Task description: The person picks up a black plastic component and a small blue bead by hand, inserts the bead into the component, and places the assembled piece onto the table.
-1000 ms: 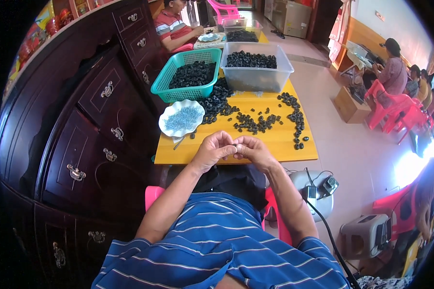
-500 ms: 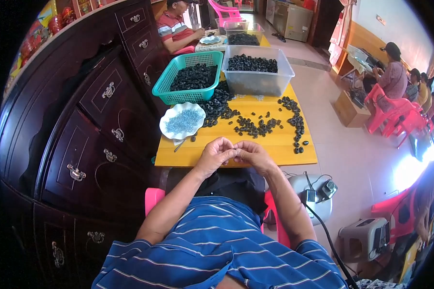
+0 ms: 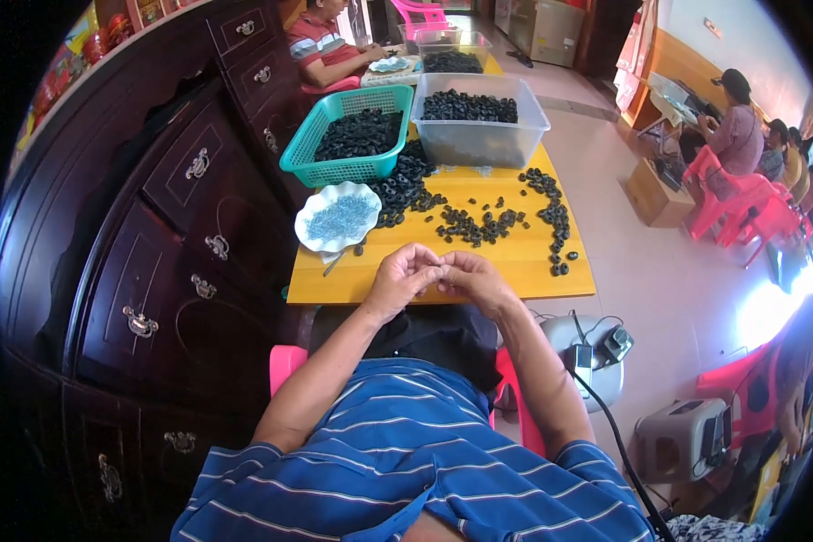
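My left hand point(image 3: 403, 276) and my right hand point(image 3: 475, 282) meet fingertip to fingertip over the near edge of the yellow table point(image 3: 352, 287). Both are closed in a pinch; whatever sits between the fingers is hidden or too small to name. Beyond them lie loose small black ring-shaped pieces point(image 3: 479, 228), with a further line of them point(image 3: 556, 217) along the right side. Left of my hands stands a white scalloped plate point(image 3: 303, 228) holding many small, thin, clear bluish pieces. A thin dark tool point(image 3: 334, 263) lies beside the plate.
A teal basket point(image 3: 303, 172) and a clear plastic bin point(image 3: 479, 144), both full of black pieces, stand farther back. Dark wooden drawers point(image 3: 181, 208) line the left. A grey stool point(image 3: 605, 384) with devices and a cable is at my right. Other people sit at tables across the room.
The view has tipped slightly, so the table and its contents sit a little higher. My hands stay pinched together, with only slight finger movement.
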